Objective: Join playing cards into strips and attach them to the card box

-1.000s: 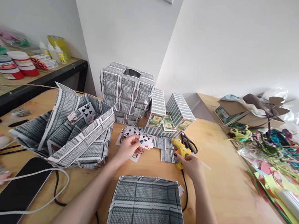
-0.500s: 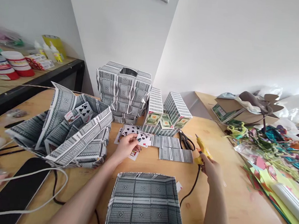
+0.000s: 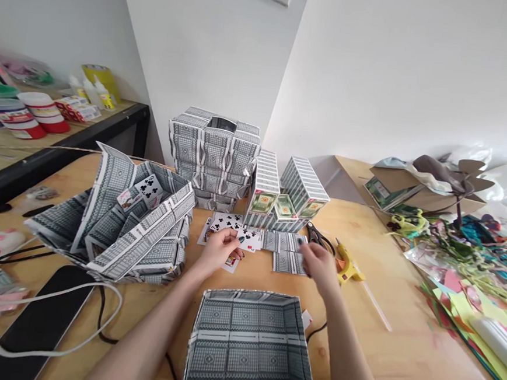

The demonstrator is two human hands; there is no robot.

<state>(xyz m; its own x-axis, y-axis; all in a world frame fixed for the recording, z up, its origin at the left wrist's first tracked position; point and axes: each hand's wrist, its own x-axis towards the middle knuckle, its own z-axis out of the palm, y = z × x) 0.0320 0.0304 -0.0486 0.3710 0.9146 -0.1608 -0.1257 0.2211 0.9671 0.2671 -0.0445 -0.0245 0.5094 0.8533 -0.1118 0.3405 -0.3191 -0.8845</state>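
Nearest the person on the bench (image 3: 425,350): one open box (image 3: 243,318), walled inside with grey card backs, its near end cut off from view.

Beyond the open box, slightly left: left hand (image 3: 220,250), grip pinching a face-up card (image 3: 250,238) between thumb and fingers. Loose cards (image 3: 227,219), also face up, lie just past it.

Beyond the open box, slightly right: right hand (image 3: 319,268), fingers drawn together at the end of the card strips (image 3: 289,261), two rows, backs up. Whether that grip pinches an edge or merely touches, I cannot tell.

Step in hand, by my judgement: handling and lining up of cards. A next move calls, I would say, for a light, flat hold on thin card and fingers clear of hot glue.

Beyond the open box, farther right: yellow glue gun (image 3: 349,269) on its side, in neither hand, clear glue stick (image 3: 376,305) trailing behind; dark scissors (image 3: 315,235) alongside.

Containers. Left of the open box and beyond: card basket (image 3: 158,229), holding folded card panels and a club card (image 3: 149,187), face up. Well beyond the box: upright card structure (image 3: 215,152), dark opening on top, contents unseen; to its right, striped boxes (image 3: 309,185) with a green pack (image 3: 285,207) between. Far right of the box: carton (image 3: 394,180), pale and brown material at its mouth. Far left: tubs (image 3: 11,115), contents hidden.
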